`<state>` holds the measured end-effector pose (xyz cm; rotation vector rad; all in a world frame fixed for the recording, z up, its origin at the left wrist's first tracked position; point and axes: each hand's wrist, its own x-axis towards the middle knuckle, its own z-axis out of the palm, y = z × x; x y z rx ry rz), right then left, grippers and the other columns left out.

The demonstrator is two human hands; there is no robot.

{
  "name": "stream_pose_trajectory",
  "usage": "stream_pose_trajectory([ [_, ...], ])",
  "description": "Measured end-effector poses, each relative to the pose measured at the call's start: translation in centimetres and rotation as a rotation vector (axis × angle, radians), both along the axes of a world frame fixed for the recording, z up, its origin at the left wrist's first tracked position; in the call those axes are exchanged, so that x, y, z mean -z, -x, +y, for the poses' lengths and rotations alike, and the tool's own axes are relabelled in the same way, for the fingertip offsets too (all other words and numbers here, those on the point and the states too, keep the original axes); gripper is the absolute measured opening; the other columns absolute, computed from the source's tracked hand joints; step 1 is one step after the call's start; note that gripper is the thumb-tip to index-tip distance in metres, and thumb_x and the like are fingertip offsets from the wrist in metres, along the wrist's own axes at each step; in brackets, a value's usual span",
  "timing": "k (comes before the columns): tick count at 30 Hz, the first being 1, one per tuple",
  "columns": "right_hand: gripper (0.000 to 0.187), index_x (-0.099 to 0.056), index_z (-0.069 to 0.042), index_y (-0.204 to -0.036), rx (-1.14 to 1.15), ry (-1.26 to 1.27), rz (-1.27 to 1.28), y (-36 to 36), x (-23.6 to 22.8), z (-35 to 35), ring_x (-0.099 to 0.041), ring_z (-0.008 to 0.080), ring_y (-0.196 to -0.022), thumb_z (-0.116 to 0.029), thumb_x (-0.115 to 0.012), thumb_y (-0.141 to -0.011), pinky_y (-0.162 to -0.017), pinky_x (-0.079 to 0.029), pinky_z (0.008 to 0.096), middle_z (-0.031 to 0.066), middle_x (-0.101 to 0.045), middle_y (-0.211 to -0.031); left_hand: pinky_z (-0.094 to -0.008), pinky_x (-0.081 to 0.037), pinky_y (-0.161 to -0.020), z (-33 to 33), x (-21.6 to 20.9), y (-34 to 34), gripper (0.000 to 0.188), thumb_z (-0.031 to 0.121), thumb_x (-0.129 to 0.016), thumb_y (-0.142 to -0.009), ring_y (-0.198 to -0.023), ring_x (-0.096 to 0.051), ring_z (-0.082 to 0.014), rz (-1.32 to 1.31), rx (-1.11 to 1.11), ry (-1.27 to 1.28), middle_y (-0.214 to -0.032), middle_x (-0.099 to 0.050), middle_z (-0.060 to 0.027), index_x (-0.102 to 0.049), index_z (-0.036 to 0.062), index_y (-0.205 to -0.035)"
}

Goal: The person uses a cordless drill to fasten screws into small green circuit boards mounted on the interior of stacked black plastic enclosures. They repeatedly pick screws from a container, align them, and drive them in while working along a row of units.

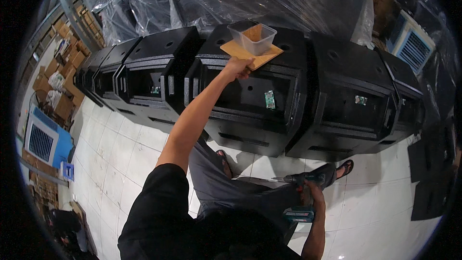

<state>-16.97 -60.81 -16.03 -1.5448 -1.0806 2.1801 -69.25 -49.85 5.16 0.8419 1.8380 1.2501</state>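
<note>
My left hand reaches forward and grips the near edge of a thin wooden board. On that board stands a see-through plastic container, its contents too small to make out. Board and container are over the top of a black speaker cabinet; I cannot tell whether the board rests on it. Inside the cabinet's open recess lies a green circuit board. Down by my right leg, my right hand is closed round the handle of a teal cordless drill, its bit pointing left.
More black cabinets stand in a row to the left and right, some with circuit boards inside. Plastic sheeting covers a dark stack behind. Blue-and-white air coolers flank the row. Black panels lie at far right on white floor tiles.
</note>
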Motion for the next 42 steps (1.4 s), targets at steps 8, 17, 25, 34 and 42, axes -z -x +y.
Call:
stream_pose_trajectory([
  [8, 0.025, -0.061, -0.002, -0.092, 0.091, -0.067, 0.021, 6.9, -5.7, -2.7, -0.060, 0.0185, -0.051, -0.026, -0.063, -0.085, -0.045, -0.051, 0.0333, 0.0118, -0.066, -0.072, -0.0376, -0.051, -0.055, -0.5, -4.2, 0.8, 0.039, 0.037, -0.061, -0.087, -0.056, -0.065, -0.0257, 0.821, 0.032, -0.131, -0.063, -0.065, -0.0124, -0.067, -0.0003, -0.079],
  [17, 0.029, -0.058, -0.001, -0.095, 0.111, -0.040, 0.058, 11.7, -5.0, -3.7, -0.060, 0.0190, -0.049, -0.027, -0.065, -0.084, -0.043, -0.051, 0.0339, 0.0115, -0.066, -0.073, -0.0372, -0.052, -0.073, 8.5, -10.8, 4.2, 0.022, 0.018, -0.062, -0.081, -0.080, -0.067, -0.0299, 1.158, 0.370, -0.295, -0.085, -0.069, -0.0181, -0.071, 0.0032, -0.095],
  [25, 0.030, -0.057, 0.001, -0.098, 0.159, -0.096, 0.097, 14.3, -4.1, -4.6, -0.061, 0.0220, -0.053, -0.021, -0.069, -0.082, -0.045, -0.051, 0.0349, 0.0140, -0.067, -0.077, -0.0442, -0.048, -0.058, 13.4, -11.5, 3.1, 0.015, 0.014, -0.063, -0.070, -0.059, -0.060, -0.0287, 1.413, 0.960, -0.003, -0.072, -0.066, -0.0174, -0.066, 0.0024, -0.079],
  [34, 0.026, -0.069, -0.002, -0.089, -0.025, -0.208, 0.052, 14.9, -2.8, -2.9, -0.065, 0.0180, -0.077, -0.028, -0.066, -0.086, -0.069, -0.053, 0.0335, 0.0084, -0.069, -0.084, -0.0450, -0.043, -0.090, 15.2, -8.4, 3.6, 0.044, 0.027, -0.080, -0.068, -0.107, -0.055, -0.0410, 1.396, 0.990, 0.112, -0.107, -0.062, -0.0248, -0.066, -0.0027, -0.098],
  [42, 0.035, -0.069, -0.001, -0.093, 0.010, -0.136, 0.012, 13.6, -5.6, -3.6, -0.066, 0.0191, -0.069, -0.034, -0.066, -0.085, -0.061, -0.055, 0.0321, 0.0113, -0.069, -0.082, -0.0436, -0.042, -0.092, 14.2, -7.9, 4.4, 0.024, 0.006, -0.060, -0.075, -0.109, -0.051, -0.0445, 1.359, 0.948, -0.030, -0.106, -0.060, -0.0285, -0.064, -0.0045, -0.095],
])
